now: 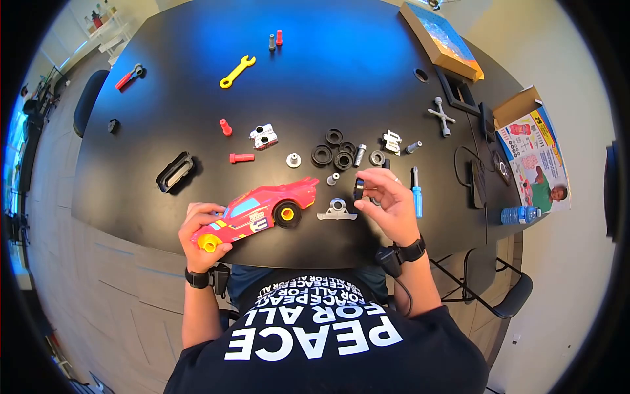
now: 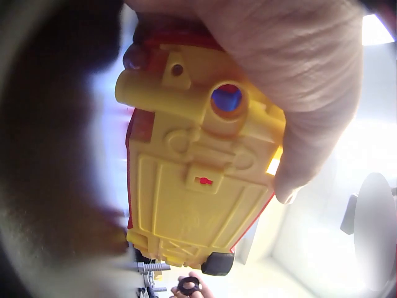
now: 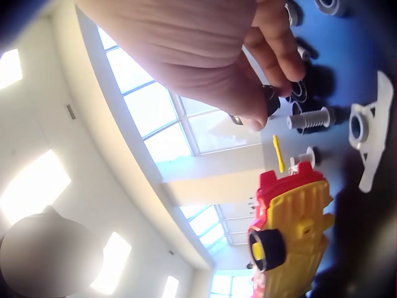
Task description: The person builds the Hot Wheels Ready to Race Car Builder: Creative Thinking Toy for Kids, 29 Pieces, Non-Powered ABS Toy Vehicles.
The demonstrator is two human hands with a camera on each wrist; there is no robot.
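Note:
The left hand grips the front end of a red toy car, whose near side faces up with a black wheel at the rear. At the front a yellow hub shows no tire. In the left wrist view the car's yellow underside faces the camera. Between thumb and fingers, the right hand pinches a small black ring, held above the table to the right of the car. A grey bracket lies between the car and that hand.
Black tires, grey bolts and an engine piece lie beyond the car. A blue screwdriver is right of the right hand. Farther off are a yellow wrench, a black tray and a water bottle.

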